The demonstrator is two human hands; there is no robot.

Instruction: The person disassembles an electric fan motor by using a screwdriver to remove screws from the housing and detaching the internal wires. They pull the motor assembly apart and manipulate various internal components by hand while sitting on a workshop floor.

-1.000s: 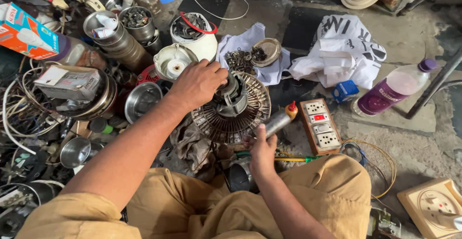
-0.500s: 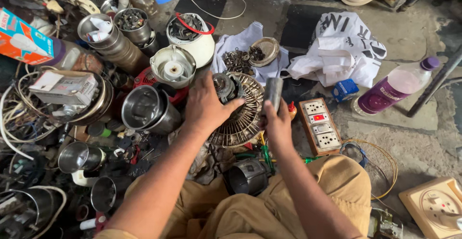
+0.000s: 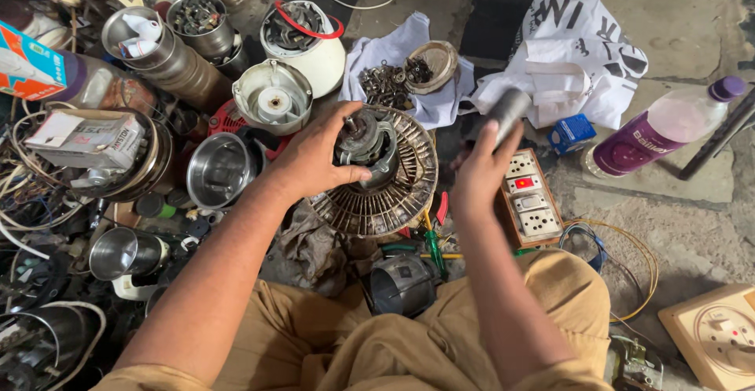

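Cloth, tan and creased, covered the knees nearest the camera. Beyond them, the left hand (image 3: 314, 159) gripped a dusty round motor (image 3: 376, 172), ribbed and finned, mid-floor. The right hand (image 3: 476, 175) clasped a smooth grey cylinder (image 3: 507, 112). Just beside it lay a switchboard (image 3: 531, 198), then a purple-labelled bottle (image 3: 664, 127) and a white printed bag (image 3: 570, 53).

The right hand (image 3: 480, 175) hides the lower end of a blurred grey cylinder (image 3: 508, 112).
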